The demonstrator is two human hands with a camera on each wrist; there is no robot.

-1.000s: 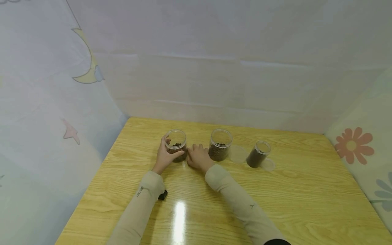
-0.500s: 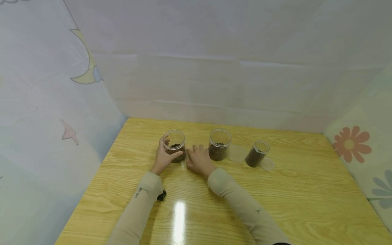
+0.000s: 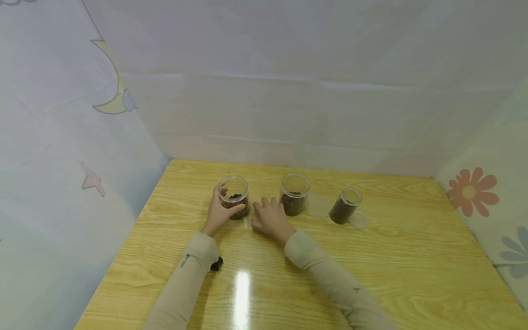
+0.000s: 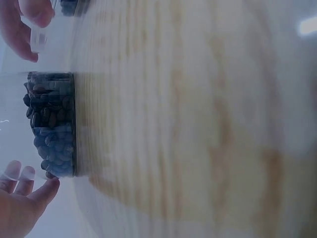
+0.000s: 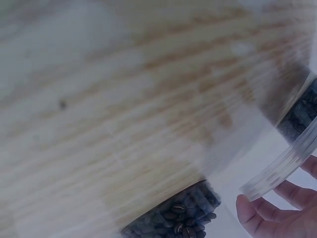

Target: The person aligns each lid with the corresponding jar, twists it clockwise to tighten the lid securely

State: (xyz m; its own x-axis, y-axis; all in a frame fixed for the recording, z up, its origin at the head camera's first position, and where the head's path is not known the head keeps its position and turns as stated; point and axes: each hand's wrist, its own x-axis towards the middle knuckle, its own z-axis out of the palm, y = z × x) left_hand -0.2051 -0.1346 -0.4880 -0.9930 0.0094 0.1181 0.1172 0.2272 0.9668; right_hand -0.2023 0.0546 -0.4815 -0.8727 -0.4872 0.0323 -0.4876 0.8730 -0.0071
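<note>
A clear jar of coffee beans [image 3: 240, 212], its top uncovered, stands upright on the wooden table. My left hand [image 3: 220, 212] wraps it from the left, thumb across the front and fingers behind. In the left wrist view those fingertips [image 4: 45, 192] lie against the jar's wall beside the beans. Just right of that jar is my right hand [image 3: 272, 219], low over the table. Its thumb and fingers pinch a clear round lid [image 5: 282, 167] by the edge, plain in the right wrist view; the hand mostly hides it from the head view.
A second uncovered jar of beans [image 3: 294, 205] stands close past my right hand. Farther right is a narrower uncovered jar with dark contents [image 3: 342, 211]. A large clear lid [image 3: 318, 206] and a smaller lid [image 3: 360, 220] lie flat on the table [image 3: 396, 256]. Printed cloth walls surround it.
My right hand has drawn back slightly toward me, its forearm swinging a little right. The left hand keeps its grip on the jar. The head view has shifted slightly.
</note>
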